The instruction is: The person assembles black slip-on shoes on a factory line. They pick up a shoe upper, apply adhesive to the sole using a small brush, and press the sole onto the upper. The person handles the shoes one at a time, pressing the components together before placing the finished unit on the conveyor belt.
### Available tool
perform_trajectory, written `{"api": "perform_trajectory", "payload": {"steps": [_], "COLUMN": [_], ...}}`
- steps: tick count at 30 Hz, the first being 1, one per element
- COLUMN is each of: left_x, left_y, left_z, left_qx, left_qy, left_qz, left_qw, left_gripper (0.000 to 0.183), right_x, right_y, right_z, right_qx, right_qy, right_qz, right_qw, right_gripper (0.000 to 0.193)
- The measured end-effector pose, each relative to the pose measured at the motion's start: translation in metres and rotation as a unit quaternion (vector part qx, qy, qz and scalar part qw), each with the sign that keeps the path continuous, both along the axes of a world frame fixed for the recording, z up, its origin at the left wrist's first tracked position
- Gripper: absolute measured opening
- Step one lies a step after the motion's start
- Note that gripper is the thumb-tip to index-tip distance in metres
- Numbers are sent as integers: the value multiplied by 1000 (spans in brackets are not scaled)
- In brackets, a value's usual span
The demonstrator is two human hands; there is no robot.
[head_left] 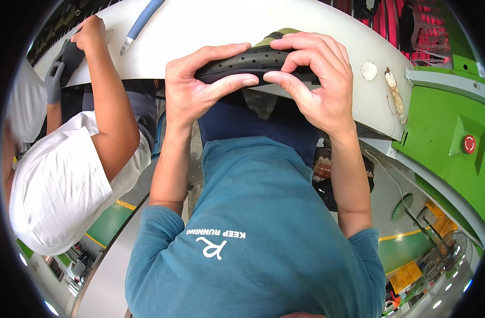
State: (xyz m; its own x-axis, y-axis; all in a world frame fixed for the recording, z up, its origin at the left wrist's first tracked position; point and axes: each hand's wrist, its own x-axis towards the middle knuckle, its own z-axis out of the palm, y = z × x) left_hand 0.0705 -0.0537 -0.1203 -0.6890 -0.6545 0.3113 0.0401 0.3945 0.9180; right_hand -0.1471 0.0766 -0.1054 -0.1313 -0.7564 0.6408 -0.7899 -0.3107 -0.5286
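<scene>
Above the near edge of a white table (200,26), both my hands grip a curved black sole-like piece (237,63) dotted with small holes. An olive-green part (285,34) with a black patch shows behind its upper edge; I cannot tell exactly what kind of article it is. My left hand (192,79) pinches the left end, thumb below and fingers on top. My right hand (322,74) clasps the other end, fingers curled over it and thumb tip at its lower edge. The far side of the piece is hidden.
At the left a person in a white shirt (62,185) holds a dark piece (71,61), wearing a grey glove. A blue-handled blade tool (139,26) lies on the table. To the right are a white disc (368,70), a string-wound stick (395,94) and a green machine (449,127) with a red button (468,144).
</scene>
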Motion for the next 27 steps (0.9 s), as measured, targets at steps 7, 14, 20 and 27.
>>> {"api": "perform_trajectory", "payload": {"steps": [7, 14, 20, 27], "left_x": [-10, -18, -22, -36], "left_y": [-15, -19, -17, -6], "left_z": [2, -3, 9, 27], "left_qx": [0, 30, 10, -158], "left_qy": [-36, -4, -28, -62], "left_qz": [16, 32, 26, 35], "left_qw": [999, 999, 999, 985], "left_gripper": [38, 28, 23, 26], "right_x": [-8, -3, -12, -19], "right_y": [-15, -20, -20, -10], "right_z": [1, 46, 12, 24], "right_qx": [14, 126, 92, 115], "right_qy": [9, -75, -171, -86], "right_qz": [3, -24, -7, -19], "right_qw": [1000, 989, 981, 989], "right_gripper": [27, 22, 24, 21]}}
